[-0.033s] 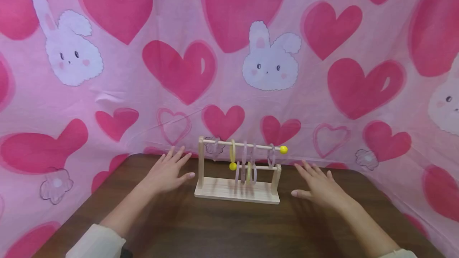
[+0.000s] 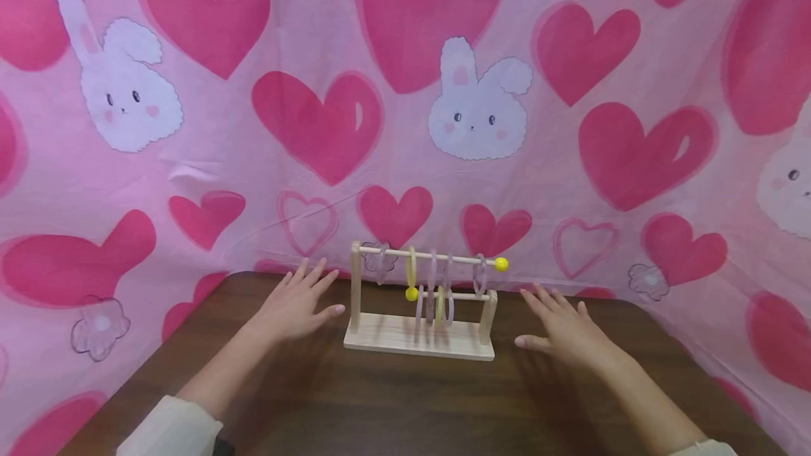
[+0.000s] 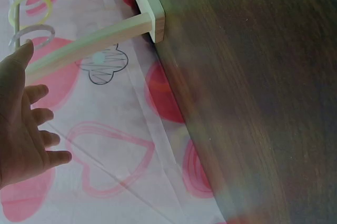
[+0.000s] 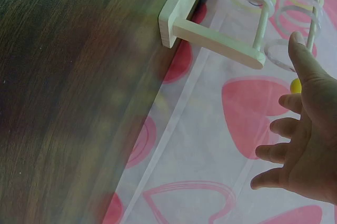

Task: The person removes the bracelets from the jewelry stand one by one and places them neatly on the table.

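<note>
A pale wooden rack (image 2: 415, 347) stands on the table, with two posts of different height and two rods pointing opposite ways. On the upper rod (image 2: 465, 259) hang a yellow ring (image 2: 412, 269) and several clear or pale purple rings; the lower rod carries another yellow ring (image 2: 440, 307) among pale ones. Each rod ends in a yellow ball (image 2: 501, 264). Left of the tall post, my left hand (image 2: 293, 309) is spread with nothing in it. My right hand (image 2: 564, 329), likewise spread and holding nothing, is right of the short post (image 4: 218, 43). Both hands are apart from the rack in the head view.
Dark brown wooden tabletop (image 2: 405, 400) extends around the rack and under both forearms. Right behind its far edge hangs a pink cloth (image 2: 399, 132) printed with hearts and rabbits, which also covers both sides.
</note>
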{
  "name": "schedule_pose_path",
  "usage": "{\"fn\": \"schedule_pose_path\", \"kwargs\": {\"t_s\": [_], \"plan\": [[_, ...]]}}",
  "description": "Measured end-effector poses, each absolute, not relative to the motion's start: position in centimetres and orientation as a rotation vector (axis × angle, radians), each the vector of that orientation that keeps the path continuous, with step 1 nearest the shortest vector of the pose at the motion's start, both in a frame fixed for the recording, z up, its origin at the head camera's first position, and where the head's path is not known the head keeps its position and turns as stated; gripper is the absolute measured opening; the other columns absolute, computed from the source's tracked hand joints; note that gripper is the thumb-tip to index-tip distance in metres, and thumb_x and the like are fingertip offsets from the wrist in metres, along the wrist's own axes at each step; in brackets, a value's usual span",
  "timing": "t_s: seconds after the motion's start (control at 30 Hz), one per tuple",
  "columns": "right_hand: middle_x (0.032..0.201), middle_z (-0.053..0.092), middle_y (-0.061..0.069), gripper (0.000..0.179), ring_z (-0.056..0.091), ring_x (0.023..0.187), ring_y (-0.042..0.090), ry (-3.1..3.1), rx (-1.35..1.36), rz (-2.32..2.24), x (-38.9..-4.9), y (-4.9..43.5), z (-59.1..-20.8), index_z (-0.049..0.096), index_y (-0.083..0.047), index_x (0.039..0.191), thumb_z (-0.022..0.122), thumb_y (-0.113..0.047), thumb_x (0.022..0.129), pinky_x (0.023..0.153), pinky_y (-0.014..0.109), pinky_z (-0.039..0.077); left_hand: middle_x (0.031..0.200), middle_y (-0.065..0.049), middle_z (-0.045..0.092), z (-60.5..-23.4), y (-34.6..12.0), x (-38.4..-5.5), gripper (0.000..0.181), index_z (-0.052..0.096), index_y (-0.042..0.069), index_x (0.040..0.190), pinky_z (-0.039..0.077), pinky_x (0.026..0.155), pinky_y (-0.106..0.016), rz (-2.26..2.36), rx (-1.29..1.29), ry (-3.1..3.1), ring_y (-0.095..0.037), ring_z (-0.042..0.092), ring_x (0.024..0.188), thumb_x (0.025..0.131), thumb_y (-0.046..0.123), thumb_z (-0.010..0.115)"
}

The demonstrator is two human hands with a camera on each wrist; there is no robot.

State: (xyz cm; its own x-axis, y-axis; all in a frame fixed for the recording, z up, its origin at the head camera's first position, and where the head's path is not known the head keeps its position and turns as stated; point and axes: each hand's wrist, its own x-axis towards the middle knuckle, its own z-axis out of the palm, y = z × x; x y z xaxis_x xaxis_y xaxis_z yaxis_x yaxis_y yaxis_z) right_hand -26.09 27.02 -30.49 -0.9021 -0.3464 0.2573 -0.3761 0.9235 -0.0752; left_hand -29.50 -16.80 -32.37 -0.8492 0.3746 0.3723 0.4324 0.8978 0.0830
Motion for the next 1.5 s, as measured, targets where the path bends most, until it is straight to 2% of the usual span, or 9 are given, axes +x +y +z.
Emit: {"fn": "schedule_pose_path", "kwargs": {"t_s": [0.3, 0.5, 0.73, 0.87, 1.0, 1.03, 1.23, 1.5], "plan": [[0.143, 0.028, 0.025, 0.088, 0.023, 0.129, 0.047, -2.832, 0.556, 0.177, -26.5, 26.9, -30.5, 0.037, -0.003, 0.139, 0.059, -0.062, 0.077, 0.089, 0.073, 0.014, 0.146, -0.019, 0.027, -32.4, -16.7, -30.2, 0.069, 0.04, 0.006, 0.139, 0.015, 0.104, -0.057, -0.3, -0.575, -2.725, -0.043, 0.013, 0.134, 0.087, 0.05, 0.054], [0.142, 0.03, 0.026, 0.088, 0.027, 0.128, 0.046, -2.8, 0.599, 0.181, -26.8, 26.6, -30.5, 0.039, -0.002, 0.138, 0.057, -0.064, 0.078, 0.09, 0.072, 0.017, 0.146, -0.02, 0.027, -31.9, -16.1, -31.1, 0.071, 0.033, 0.0, 0.141, 0.015, 0.105, -0.054, -0.431, -0.571, -2.672, -0.042, 0.013, 0.134, 0.09, 0.045, 0.054], [0.142, 0.03, 0.025, 0.086, 0.029, 0.127, 0.046, -2.79, 0.617, 0.207, -27.0, 26.4, -30.5, 0.039, 0.0, 0.137, 0.061, -0.059, 0.078, 0.09, 0.071, 0.018, 0.146, -0.021, 0.025, -30.3, -14.6, -32.2, 0.069, 0.025, -0.003, 0.143, 0.014, 0.107, -0.05, -0.761, -0.6, -2.541, -0.038, 0.014, 0.135, 0.093, 0.036, 0.054], [0.143, 0.03, 0.025, 0.085, 0.03, 0.127, 0.045, -2.778, 0.631, 0.205, -27.1, 26.5, -30.6, 0.04, 0.0, 0.137, 0.06, -0.058, 0.079, 0.091, 0.071, 0.019, 0.145, -0.026, 0.024, -29.4, -13.5, -32.7, 0.066, 0.022, -0.005, 0.143, 0.017, 0.106, -0.05, -1.021, -0.635, -2.484, -0.039, 0.024, 0.132, 0.095, 0.031, 0.051], [0.143, 0.03, 0.024, 0.085, 0.031, 0.127, 0.044, -2.767, 0.641, 0.199, -27.1, 26.4, -30.6, 0.04, 0.0, 0.137, 0.059, -0.059, 0.079, 0.09, 0.071, 0.021, 0.147, -0.023, 0.022, -28.4, -12.5, -33.2, 0.064, 0.019, 0.001, 0.145, 0.02, 0.105, -0.051, -1.263, -0.604, -2.43, -0.039, 0.026, 0.131, 0.097, 0.034, 0.046], [0.143, 0.03, 0.024, 0.084, 0.031, 0.127, 0.044, -2.766, 0.643, 0.198, -27.1, 26.4, -30.7, 0.04, 0.0, 0.137, 0.059, -0.059, 0.079, 0.09, 0.071, 0.021, 0.147, -0.022, 0.023, -28.2, -12.3, -33.4, 0.063, 0.019, 0.002, 0.146, 0.02, 0.105, -0.051, -1.318, -0.598, -2.407, -0.038, 0.023, 0.133, 0.098, 0.034, 0.045], [0.142, 0.031, 0.024, 0.083, 0.031, 0.127, 0.043, -2.767, 0.646, 0.2, -27.2, 26.2, -30.8, 0.04, 0.0, 0.137, 0.061, -0.057, 0.08, 0.089, 0.071, 0.022, 0.143, -0.02, 0.032, -27.3, -11.2, -34.4, 0.055, 0.028, 0.003, 0.143, 0.025, 0.104, -0.045, -1.559, -0.596, -2.294, -0.034, 0.031, 0.13, 0.099, 0.033, 0.043], [0.142, 0.031, 0.024, 0.078, 0.03, 0.128, 0.042, -2.764, 0.658, 0.21, -27.2, 25.7, -31.0, 0.04, 0.0, 0.137, 0.065, -0.048, 0.081, 0.089, 0.07, 0.022, 0.133, -0.022, 0.045, -28.2, -10.4, -35.4, 0.044, 0.042, -0.005, 0.133, 0.028, 0.103, -0.04, -1.656, -0.531, -2.224, -0.031, 0.039, 0.125, 0.098, 0.021, 0.046]]}}
